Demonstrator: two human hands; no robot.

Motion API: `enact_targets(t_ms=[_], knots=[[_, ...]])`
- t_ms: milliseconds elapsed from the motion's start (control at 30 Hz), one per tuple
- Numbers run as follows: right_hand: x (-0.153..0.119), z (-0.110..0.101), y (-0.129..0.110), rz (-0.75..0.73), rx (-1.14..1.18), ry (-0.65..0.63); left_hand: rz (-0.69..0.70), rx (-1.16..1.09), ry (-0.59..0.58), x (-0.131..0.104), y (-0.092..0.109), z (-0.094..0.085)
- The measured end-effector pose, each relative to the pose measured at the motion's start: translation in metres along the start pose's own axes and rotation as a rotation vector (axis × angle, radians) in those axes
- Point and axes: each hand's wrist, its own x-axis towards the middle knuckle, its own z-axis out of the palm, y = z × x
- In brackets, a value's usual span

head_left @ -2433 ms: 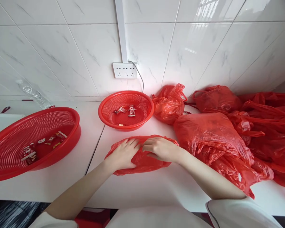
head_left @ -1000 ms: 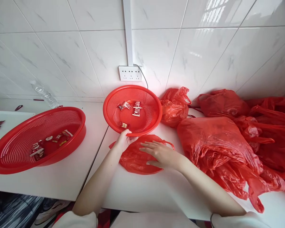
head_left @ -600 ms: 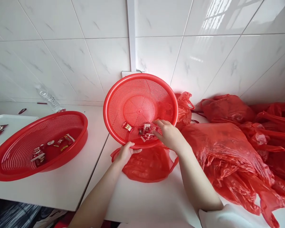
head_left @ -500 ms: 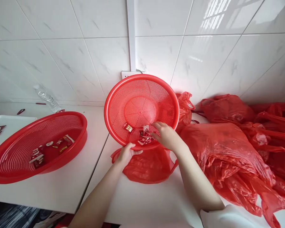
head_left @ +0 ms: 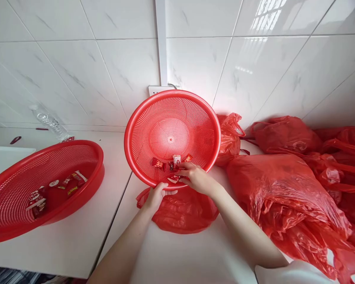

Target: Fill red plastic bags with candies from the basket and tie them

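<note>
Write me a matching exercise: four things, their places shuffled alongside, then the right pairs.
Things
1. left hand
2. clear plastic bottle
3. right hand
4. flattened red plastic bag

Places
A. inside the tilted round red plastic basket, at the small, mostly red wrapped packets
B. lying spread out, partly hidden by that basket
C. beyond the other red plastic mesh basket, on the left
D. at the tilted basket's near rim

Pairs: 1-D, 2-C, 3-A, 4-B

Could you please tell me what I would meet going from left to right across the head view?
Wide red perforated basket, tilted red perforated basket in the left hand, small red plastic bag, heap of red plastic bags.
</note>
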Motion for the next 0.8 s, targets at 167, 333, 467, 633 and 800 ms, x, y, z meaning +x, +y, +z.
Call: enact_targets(t_ms=[167,333,467,633,800], knots=[[0.006,-0.005,0.001,0.226,0.621,0.264,-0.020,-0.072,-0.061,0.000,-0.002,-0.001],[0.009,-0.010,0.008,0.436,1.419,0.380,-0.006,-0.056,-0.036,0.001,0.003,-0.005],[0.009,-0.012,0.009,0.396,1.470,0.377,0.000,-0.017,0.001,0.002,0.005,-0.008],[0.008,-0.009,0.006,0.378,1.445,0.354,0.024,-0.155,-0.004,0.004,0.004,-0.011],[0.008,-0.009,0.005,0.328,1.355,0.364,0.041,-0.253,0.016,0.004,0.005,-0.012]])
